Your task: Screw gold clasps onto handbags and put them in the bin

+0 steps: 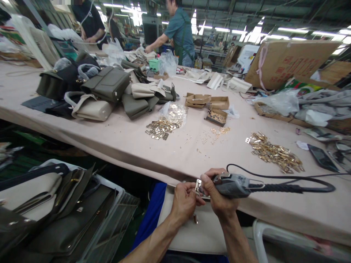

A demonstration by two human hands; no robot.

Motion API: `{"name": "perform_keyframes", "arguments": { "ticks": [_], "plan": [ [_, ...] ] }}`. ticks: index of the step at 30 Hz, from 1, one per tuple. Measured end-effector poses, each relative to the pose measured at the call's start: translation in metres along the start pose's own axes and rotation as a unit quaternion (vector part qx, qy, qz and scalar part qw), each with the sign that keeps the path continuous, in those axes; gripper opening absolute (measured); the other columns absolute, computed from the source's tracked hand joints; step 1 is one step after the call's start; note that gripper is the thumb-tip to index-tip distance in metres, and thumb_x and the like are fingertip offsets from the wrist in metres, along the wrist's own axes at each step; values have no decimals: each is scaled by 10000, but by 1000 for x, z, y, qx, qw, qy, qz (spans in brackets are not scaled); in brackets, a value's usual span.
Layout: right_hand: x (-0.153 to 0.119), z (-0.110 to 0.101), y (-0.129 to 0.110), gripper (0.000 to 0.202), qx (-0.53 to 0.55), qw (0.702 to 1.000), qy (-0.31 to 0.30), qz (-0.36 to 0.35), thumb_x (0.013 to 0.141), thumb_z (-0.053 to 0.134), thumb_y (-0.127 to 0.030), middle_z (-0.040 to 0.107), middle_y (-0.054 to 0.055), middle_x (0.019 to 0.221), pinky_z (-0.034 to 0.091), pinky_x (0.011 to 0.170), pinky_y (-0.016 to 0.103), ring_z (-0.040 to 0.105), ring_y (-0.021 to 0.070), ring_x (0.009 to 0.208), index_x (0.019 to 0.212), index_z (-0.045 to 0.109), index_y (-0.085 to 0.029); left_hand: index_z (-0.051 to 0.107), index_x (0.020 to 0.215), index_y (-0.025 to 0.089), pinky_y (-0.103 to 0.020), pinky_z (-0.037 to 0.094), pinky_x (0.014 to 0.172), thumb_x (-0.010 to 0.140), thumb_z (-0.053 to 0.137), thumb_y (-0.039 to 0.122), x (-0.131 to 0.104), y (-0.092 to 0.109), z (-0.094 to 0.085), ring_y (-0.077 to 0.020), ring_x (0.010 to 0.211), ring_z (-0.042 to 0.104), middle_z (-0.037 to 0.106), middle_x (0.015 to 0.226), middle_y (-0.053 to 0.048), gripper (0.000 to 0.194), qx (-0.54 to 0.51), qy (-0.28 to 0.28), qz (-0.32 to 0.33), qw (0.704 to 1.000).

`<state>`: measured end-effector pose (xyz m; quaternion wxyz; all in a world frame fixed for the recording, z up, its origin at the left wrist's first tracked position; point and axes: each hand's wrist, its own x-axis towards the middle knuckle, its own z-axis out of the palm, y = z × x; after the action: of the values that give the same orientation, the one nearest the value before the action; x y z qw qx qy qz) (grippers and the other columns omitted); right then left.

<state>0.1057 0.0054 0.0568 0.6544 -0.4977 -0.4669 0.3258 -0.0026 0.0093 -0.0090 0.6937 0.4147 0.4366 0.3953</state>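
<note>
My right hand point(219, 199) is wrapped round a grey corded electric screwdriver point(233, 185), its front end pointing left toward my other hand. My left hand point(185, 201) pinches a shiny rectangular metal plate point(197, 185) at the screwdriver's front end. The exact contact between plate and tool tip is hidden by my fingers. Beneath both hands a beige leather bag point(205, 230) lies across my lap, against the table edge. A small shiny metal fitting point(195, 219) shows on it, just under my left hand.
On the table point(131, 146) lie piles of metal plates point(161, 128) and gold fittings point(276, 153), small screws point(219, 131) and cardboard boxes point(197, 99). Finished-looking bags point(106, 84) stand left. A crate point(123, 204) of bags is low left. The cord point(290, 188) loops right. Co-workers point(181, 33) stand behind.
</note>
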Motion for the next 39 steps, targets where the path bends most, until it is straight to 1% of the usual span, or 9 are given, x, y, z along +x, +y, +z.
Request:
{"name": "perform_keyframes", "arguments": {
  "ticks": [8, 12, 15, 19, 22, 25, 32, 36, 39],
  "plan": [
    [12, -10, -8, 123, -53, 973, -222, -45, 829, 806, -261, 636, 0, 667, 457, 529, 246, 565, 138, 568, 770, 724, -192, 739, 749, 127, -264, 537, 517, 806, 649, 317, -8, 9, -2, -199, 505, 669, 699, 551, -52, 218, 35, 14, 19, 999],
    [12, -16, -12, 127, -41, 961, -269, -39, 786, 841, -278, 643, 5, 660, 459, 557, 261, 557, 145, 575, 750, 747, -203, 742, 794, 128, -254, 517, 518, 758, 644, 263, -10, 10, -2, -201, 531, 672, 691, 552, -30, 171, 27, -2, 21, 999],
    [19, -26, -20, 145, 75, 957, -281, -13, 785, 829, -327, 624, 5, 641, 458, 510, 267, 547, 149, 536, 799, 745, -211, 730, 846, 109, -240, 502, 505, 734, 649, 249, -9, 2, -3, -184, 511, 678, 720, 619, -50, 197, 16, -16, 12, 1000],
    [51, -46, -33, 219, 221, 967, -124, 26, 796, 804, -374, 584, -41, 631, 412, 415, 220, 401, 78, 403, 893, 683, -221, 719, 1007, 73, -239, 538, 532, 752, 670, 270, -9, -8, -6, -171, 539, 705, 761, 745, -94, 326, -10, -27, -23, 999],
    [89, -65, -27, 289, 210, 973, 70, 60, 729, 851, -253, 620, -24, 719, 462, 468, 202, 443, 57, 462, 872, 610, -182, 735, 1069, 68, -241, 579, 593, 782, 716, 304, -10, -7, -8, -177, 628, 740, 778, 834, -120, 372, -20, -26, -11, 999],
    [124, -83, 0, 312, 149, 962, 196, 119, 701, 833, -219, 631, 2, 738, 510, 494, 201, 507, 74, 529, 821, 551, -159, 761, 991, 64, -238, 589, 569, 805, 744, 387, -11, -3, -7, -165, 589, 727, 781, 850, -134, 373, -28, -13, 8, 999],
    [143, -102, 59, 315, 2, 957, 210, 199, 724, 799, -104, 634, 13, 634, 642, 594, 348, 658, 183, 588, 790, 501, -180, 727, 996, 56, -242, 602, 545, 725, 830, 452, -11, -5, -4, -172, 564, 733, 796, 862, -162, 491, -77, 20, -19, 997],
    [138, -114, 64, 268, -131, 954, 191, 191, 703, 829, -193, 705, 89, 744, 632, 616, 351, 712, 244, 676, 861, 621, -133, 718, 1019, 57, -237, 601, 559, 727, 835, 445, -9, -2, -5, -173, 590, 742, 800, 902, -176, 499, -78, 17, -25, 996],
    [131, -119, 50, 456, -223, 941, 191, 167, 625, 891, -245, 741, 137, 960, 624, 809, 391, 726, 289, 887, 1015, 698, -111, 721, 1044, 59, -251, 611, 583, 748, 830, 446, -9, 1, -6, -175, 604, 744, 799, 931, -179, 500, -71, 8, -27, 997]
  ]
}}
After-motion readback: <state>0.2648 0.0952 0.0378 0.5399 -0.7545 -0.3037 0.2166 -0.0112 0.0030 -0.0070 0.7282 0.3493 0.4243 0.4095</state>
